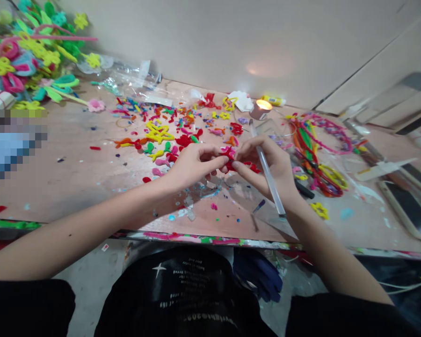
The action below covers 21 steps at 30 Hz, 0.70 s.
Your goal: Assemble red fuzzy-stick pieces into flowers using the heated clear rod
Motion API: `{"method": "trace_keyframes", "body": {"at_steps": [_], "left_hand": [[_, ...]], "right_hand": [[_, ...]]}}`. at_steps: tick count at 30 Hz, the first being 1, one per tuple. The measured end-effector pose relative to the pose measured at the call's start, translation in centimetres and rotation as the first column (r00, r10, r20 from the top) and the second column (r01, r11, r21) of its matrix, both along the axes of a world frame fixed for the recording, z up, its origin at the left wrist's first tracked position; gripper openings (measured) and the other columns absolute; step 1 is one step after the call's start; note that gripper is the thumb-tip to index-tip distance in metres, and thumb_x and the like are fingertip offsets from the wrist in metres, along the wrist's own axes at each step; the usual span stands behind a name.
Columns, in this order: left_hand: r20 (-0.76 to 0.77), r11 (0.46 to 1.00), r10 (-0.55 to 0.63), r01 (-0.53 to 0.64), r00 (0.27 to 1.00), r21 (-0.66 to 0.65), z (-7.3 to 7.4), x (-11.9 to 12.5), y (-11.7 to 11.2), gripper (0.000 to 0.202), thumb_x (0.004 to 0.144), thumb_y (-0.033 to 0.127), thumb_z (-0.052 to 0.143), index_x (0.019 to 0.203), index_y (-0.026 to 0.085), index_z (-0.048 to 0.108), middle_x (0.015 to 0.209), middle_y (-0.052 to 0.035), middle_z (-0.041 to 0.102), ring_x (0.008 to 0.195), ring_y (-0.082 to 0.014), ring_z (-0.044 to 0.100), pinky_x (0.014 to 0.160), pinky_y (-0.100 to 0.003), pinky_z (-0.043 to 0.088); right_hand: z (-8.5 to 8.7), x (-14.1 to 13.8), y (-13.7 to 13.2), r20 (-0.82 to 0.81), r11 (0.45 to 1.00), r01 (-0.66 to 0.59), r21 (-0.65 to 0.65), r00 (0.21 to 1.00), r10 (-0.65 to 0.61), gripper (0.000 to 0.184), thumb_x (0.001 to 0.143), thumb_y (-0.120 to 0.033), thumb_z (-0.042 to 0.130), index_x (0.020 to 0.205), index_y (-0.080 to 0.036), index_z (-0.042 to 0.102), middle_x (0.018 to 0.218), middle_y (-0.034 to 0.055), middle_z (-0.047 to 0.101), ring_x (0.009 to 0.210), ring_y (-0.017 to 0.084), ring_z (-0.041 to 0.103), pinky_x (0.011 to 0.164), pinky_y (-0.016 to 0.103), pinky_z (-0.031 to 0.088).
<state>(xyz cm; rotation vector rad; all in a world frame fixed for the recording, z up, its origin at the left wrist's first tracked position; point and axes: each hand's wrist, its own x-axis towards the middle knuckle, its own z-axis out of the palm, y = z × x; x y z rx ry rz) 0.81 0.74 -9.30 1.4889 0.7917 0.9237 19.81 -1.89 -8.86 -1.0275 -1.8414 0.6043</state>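
Over the table (73,173), our left hand (191,164) and right hand (277,166) pinch between their fingers (219,163) a fuzzy red-and-pink piece (228,152), likely light, soft and bendy, best held by its edges, while farther off a cup (258,113) holds a lit candle (264,105) and a clear bag (126,80) has contents we cannot make out.

From here I see the red piece (227,151) only partly, behind fingers (217,164); most shirt (140,299) lettering is unreadable, and the left edge cuts off the flower pile (51,57).
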Motion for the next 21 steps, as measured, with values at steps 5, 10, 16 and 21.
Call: {"method": "trace_keyframes", "body": {"at_steps": [5,10,16,21], "left_hand": [[-0.006,1.0,0.001,-0.001,1.0,0.005,-0.04,0.04,0.01,0.013,0.086,0.018,0.063,0.074,0.013,0.065,0.064,0.0,0.063,0.053,-0.0075,0.054,0.05,-0.02,0.044],[-0.02,1.0,0.0,0.0,1.0,-0.005,-0.03,0.09,0.12,0.014,0.086,0.017,0.063,0.073,0.014,0.064,0.064,-0.0001,0.064,0.052,-0.0073,0.054,0.05,-0.02,0.043],[-0.002,0.999,-0.022,0.022,1.0,-0.033,-0.14,0.15,0.06,0.015,0.088,0.016,0.061,0.073,0.015,0.061,0.061,0.002,0.059,0.051,-0.0067,0.053,0.05,-0.019,0.044],[0.009,0.995,-0.067,0.067,0.998,-0.076,-0.19,0.21,-0.03,0.013,0.088,0.017,0.06,0.075,0.015,0.06,0.064,0.0019,0.059,0.054,-0.0075,0.055,0.052,-0.019,0.045]], "right_hand": [[0.05,-0.3,0.12,-0.062,0.998,-0.029,-0.053,0.998,0.026,0.022,0.081,-0.028,0.075,0.085,-0.026,0.054,0.08,-0.0009,0.06,0.069,0.016,0.06,0.065,0.035,0.052],[0.02,-0.55,0.17,-0.11,0.996,-0.044,-0.076,0.993,0.035,0.027,0.077,-0.03,0.078,0.085,-0.027,0.052,0.078,-0.0022,0.058,0.068,0.015,0.057,0.064,0.033,0.053],[0.05,-0.61,0.15,-0.157,0.986,-0.056,-0.158,0.987,0.031,0.031,0.076,-0.035,0.078,0.085,-0.026,0.051,0.078,-0.0022,0.057,0.066,0.014,0.057,0.062,0.03,0.053],[0.09,-0.51,0.23,-0.171,0.978,-0.046,-0.204,0.985,0.01,0.035,0.074,-0.036,0.08,0.082,-0.025,0.048,0.075,-0.0035,0.055,0.061,0.012,0.054,0.056,0.027,0.048]]}}
